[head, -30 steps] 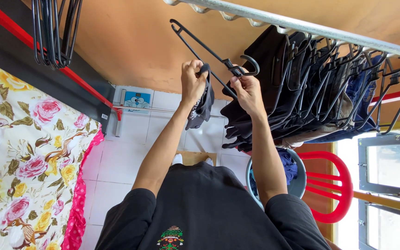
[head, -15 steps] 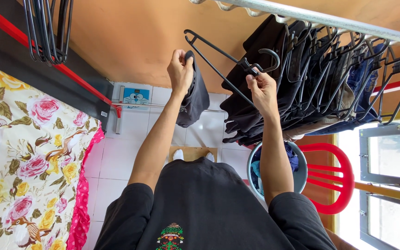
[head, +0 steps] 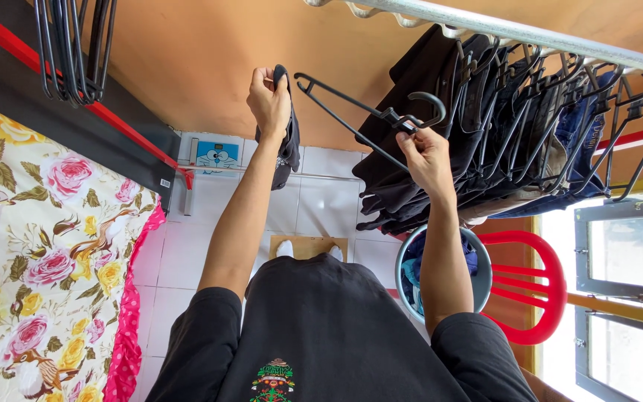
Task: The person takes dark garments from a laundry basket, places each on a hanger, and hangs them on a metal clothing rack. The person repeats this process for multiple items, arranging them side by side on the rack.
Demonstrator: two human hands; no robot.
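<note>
The left hand [head: 268, 100] is raised and closed tight on a small dark cloth [head: 284, 134], which hangs limp from the fist in front of the orange wall [head: 202, 67]. The right hand [head: 427, 158] pinches a black hanger [head: 351, 119] by the neck, just under its hook, so the long arms slant up toward the left hand. The hanger's tip sits just beside the cloth, but I cannot tell if they touch.

Close on the right, a metal rail [head: 530, 33] is crowded with dark clothes [head: 440, 149] on more hangers, pressing right up behind the right hand. A bunch of empty hangers [head: 72, 52] dangles at the upper left above a red bar [head: 128, 134]. Below lie a flowered bedspread [head: 39, 253], white floor tiles [head: 195, 238], a grey basin [head: 478, 275] with blue laundry, and a red chair [head: 545, 298] near a window frame [head: 626, 260].

Since half a second ago, the left hand has lifted and drawn further left, so the cloth now hangs narrower and clear of the hanger's arms. The right hand has barely shifted; a second ago both hands were close together at the hanger.
</note>
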